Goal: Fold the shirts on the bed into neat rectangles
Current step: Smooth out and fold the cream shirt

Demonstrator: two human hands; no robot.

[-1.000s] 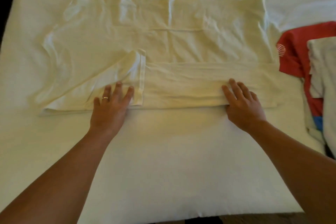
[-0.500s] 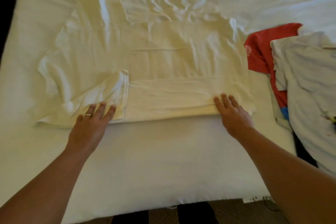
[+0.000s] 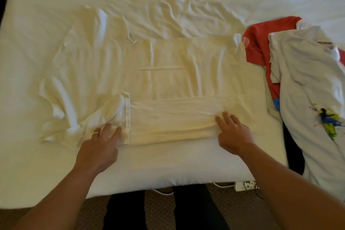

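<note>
**Pressing the folded edge of the cream shirt**

Lying flat across the middle of the bed point(image 3: 168, 164), the cream shirt point(image 3: 168, 73) has its near long edge turned over into a band along the side closest to the person. One sleeve point(image 3: 119, 112) is folded in over the left end of that band. The left hand point(image 3: 100, 145), ring on one finger, rests with straight, spread fingers on the sleeve hem and the band's near edge. The right hand point(image 3: 233, 134) lies flat on the right part of the band, fingers extended and slightly apart; neither grip pinches the cloth. Wrinkles remain across the shirt's upper body. At the right side of the bed, just beside the cream shirt, a red shirt point(image 3: 259, 46) lies partly under a white shirt point(image 3: 306, 84) bearing a coloured print. A white power strip point(image 3: 244, 186) sits on the floor below the bed's near edge.
</note>
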